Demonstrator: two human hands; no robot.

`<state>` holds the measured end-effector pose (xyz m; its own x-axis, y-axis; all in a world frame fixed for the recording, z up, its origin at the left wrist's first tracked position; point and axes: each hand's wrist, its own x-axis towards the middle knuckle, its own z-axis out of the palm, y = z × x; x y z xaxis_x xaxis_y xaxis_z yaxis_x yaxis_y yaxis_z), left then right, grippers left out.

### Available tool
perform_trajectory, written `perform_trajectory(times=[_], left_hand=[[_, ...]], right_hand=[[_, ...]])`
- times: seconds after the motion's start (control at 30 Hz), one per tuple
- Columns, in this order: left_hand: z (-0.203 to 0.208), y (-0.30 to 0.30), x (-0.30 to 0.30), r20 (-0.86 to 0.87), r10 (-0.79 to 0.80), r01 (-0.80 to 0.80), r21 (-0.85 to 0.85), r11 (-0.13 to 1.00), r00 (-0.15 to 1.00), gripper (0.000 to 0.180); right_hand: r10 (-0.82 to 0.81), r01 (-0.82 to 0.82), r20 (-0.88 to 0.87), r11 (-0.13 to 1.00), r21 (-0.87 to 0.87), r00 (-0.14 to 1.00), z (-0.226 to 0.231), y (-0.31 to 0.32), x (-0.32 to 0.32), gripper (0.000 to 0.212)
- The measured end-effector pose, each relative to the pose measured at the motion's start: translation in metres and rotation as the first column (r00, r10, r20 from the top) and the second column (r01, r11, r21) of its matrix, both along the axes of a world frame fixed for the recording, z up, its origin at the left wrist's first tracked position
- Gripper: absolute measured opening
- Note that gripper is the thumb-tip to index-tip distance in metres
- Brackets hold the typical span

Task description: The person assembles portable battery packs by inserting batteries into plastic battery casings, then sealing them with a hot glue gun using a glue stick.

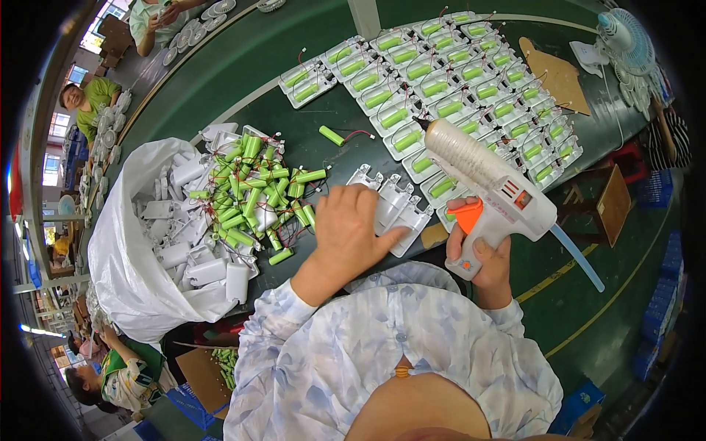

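My right hand (488, 266) grips a white glue gun (507, 192) with an orange trigger. Its dark nozzle points up and left over the rows, and a translucent bluish glue stick (577, 257) sticks out of its back. My left hand (344, 229) is closed over white plastic housings (401, 204) at the table's near edge, thumb on the right one, fingertips partly hidden. No green cell shows in these housings. Beyond them lie many housings (419, 71) in rows, each with a green cylindrical battery and thin wires. One loose battery (332, 135) lies apart on the table.
Left of my hand is a heap of green batteries (254, 184) with wires, beside a white sack (118, 250) of plastic housings. Brown cardboard (555, 77) and a light-blue fan (625, 40) stand at the far right. A wooden stool (612, 206) is beyond the table. Other people sit at left.
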<state>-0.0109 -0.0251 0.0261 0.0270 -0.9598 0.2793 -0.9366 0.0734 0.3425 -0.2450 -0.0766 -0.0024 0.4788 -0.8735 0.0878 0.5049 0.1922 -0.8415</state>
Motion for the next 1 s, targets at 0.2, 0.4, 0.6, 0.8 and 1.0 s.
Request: perform_trajectory(times=[0.2, 0.4, 0.6, 0.8, 1.0], left_hand=[[-0.009, 0.003, -0.005, 0.020, -0.055, 0.056, -0.010, 0.998, 0.998, 0.054], [-0.017, 0.003, -0.006, -0.037, -0.134, 0.132, -0.055, 0.990, 0.990, 0.045], [-0.018, -0.006, -0.008, -0.011, -0.110, 0.109, -0.019, 0.994, 0.994, 0.041], [-0.001, -0.025, 0.028, -0.172, -0.222, 0.192, -0.173, 0.966, 0.960, 0.028], [-0.013, -0.082, 0.098, 0.321, 0.004, 0.060, -0.191, 0.980, 0.947, 0.033]], right_hand=[[-0.001, 0.001, -0.021, 1.000, -0.016, 1.000, 0.006, 0.004, 0.002, 0.068], [-0.012, 0.011, -0.028, 1.000, -0.011, 1.000, 0.005, 0.004, 0.000, 0.068], [0.002, -0.003, -0.020, 0.999, -0.041, 1.000, 0.003, 0.001, -0.002, 0.067], [0.011, -0.011, -0.042, 1.000, -0.001, 0.999, 0.006, -0.004, -0.005, 0.068], [0.056, -0.057, -0.071, 0.998, -0.006, 0.996, 0.012, -0.006, -0.001, 0.066]])
